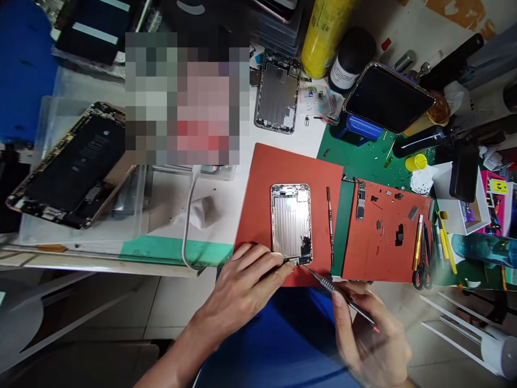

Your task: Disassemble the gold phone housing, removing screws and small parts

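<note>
A stripped phone housing (pixel 288 223) with a bare silvery back lies flat on the red mat (pixel 258 178). My left hand (pixel 250 277) grips its lower left corner, the fingertips pressed on the bottom edge. Pinched in my right hand (pixel 371 328) is a slim pen-like metal tool (pixel 327 284) with a ribbed grip and a red tail end. Its thin tip meets the bottom edge of the housing, right of my left fingertips; whether it is a blade or a driver I cannot tell. A double-ended metal pry tool (pixel 330 223) rests to the right of the housing.
A second red mat (pixel 363 258) carries a narrow circuit board (pixel 361 200), small parts, scissors (pixel 422 269) and a yellow-handled tool (pixel 418 242). Another housing (pixel 278 94) lies behind. An opened phone (pixel 76 161) stands left, near a white cable (pixel 186 215). A phone on a stand (pixel 388 97) is back right.
</note>
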{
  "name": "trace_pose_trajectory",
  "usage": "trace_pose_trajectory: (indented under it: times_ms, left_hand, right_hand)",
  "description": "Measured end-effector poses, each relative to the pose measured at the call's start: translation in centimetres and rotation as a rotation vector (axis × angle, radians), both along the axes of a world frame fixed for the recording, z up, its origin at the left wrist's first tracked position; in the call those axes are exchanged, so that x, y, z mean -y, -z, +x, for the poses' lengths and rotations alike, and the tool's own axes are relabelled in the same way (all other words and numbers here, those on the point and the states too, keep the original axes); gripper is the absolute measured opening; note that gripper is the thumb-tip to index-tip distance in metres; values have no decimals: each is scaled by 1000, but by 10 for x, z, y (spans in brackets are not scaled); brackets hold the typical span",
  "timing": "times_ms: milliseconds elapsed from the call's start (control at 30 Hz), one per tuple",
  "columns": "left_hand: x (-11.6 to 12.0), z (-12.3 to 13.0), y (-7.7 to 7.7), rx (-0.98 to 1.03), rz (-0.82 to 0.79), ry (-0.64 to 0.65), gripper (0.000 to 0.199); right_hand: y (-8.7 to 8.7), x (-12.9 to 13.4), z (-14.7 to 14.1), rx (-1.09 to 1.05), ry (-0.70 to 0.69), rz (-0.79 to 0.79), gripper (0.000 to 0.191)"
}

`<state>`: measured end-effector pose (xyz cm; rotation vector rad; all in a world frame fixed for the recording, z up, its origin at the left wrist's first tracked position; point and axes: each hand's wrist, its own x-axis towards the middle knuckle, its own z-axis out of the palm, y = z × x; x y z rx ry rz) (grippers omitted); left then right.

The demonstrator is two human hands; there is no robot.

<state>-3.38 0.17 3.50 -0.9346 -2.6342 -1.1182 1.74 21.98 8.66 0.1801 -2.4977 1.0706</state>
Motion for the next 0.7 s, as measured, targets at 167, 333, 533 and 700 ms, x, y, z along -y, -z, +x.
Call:
trace_pose_trajectory:
  times_ms: [167,333,533,700]
  left_hand:
    - [0,0,2,-13,14,1,24]
    - [0,0,3,-28,10,-1,26]
    - [2,3,7,-21,0,5,26]
    - [2,3,7,-18,6,0,27]
  right_hand:
    - [-3,3,-5,-32,-57,91,46]
    - [-5,3,-7,-31,-38,131,41]
    - [-11,5,-12,48,-82,130,33]
    - [-14,6,-17,37,-95,125,27]
